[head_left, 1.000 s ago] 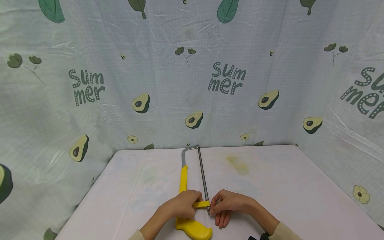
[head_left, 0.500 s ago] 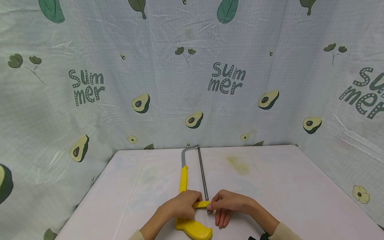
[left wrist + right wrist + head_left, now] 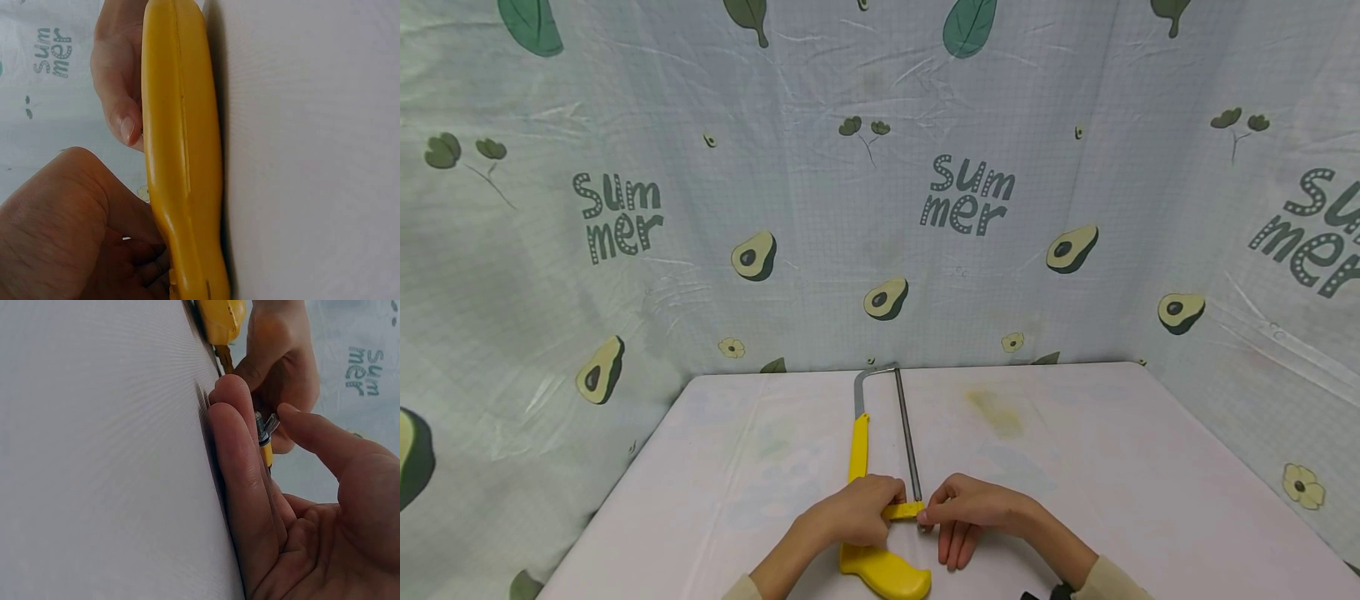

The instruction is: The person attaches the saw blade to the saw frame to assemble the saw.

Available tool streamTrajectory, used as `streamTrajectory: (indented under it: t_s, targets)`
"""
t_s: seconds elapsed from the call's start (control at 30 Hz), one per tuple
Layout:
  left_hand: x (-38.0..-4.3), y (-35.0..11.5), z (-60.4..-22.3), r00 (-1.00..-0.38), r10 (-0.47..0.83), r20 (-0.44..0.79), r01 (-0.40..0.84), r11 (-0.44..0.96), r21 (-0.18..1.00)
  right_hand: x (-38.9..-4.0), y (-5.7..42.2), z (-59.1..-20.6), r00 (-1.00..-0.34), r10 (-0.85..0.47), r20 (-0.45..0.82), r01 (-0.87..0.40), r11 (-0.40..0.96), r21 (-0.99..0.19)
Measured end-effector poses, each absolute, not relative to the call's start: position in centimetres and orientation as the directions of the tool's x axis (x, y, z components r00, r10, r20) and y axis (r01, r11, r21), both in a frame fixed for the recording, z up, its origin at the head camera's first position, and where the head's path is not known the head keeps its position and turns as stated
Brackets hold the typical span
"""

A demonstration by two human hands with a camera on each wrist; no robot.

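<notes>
A hacksaw (image 3: 887,575) with a yellow handle and grey metal front lies on the table, its blade side to the right. My left hand (image 3: 859,510) grips the yellow frame near the handle, by the crosspiece (image 3: 904,511). On the right, my right hand (image 3: 977,507) pinches the small metal wing nut (image 3: 271,423) at the blade's near end. Its thumb tip meets the nut in the right wrist view, while the other fingers (image 3: 240,456) lie extended along the tabletop. The handle (image 3: 184,125) fills the middle of the left wrist view and partly hides the right hand.
The white table (image 3: 737,500) carries faint stains. Behind it and at both sides hangs a pale curtain (image 3: 812,208) printed with avocados, leaves and lettering. A black strap (image 3: 1062,591) shows at the right wrist.
The right thumb and index finger have shifted slightly left around the wing nut since a second ago. The left hand and the hacksaw stay in place.
</notes>
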State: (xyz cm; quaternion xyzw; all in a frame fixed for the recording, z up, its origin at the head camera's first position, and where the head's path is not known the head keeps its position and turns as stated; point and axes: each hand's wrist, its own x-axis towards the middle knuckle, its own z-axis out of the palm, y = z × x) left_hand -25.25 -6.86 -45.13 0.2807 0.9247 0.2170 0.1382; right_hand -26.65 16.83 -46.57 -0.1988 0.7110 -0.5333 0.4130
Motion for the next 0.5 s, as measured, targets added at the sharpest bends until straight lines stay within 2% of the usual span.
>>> streamTrajectory:
  t_s: [0.5]
  targets:
    - [-25.23, -6.81, -45.05, -0.802, 0.582, -0.136, 0.456, 0.743, 0.491, -26.76, 17.01, -46.66, -0.581, -0.722, -0.375, 0.146, 0.361, -0.921]
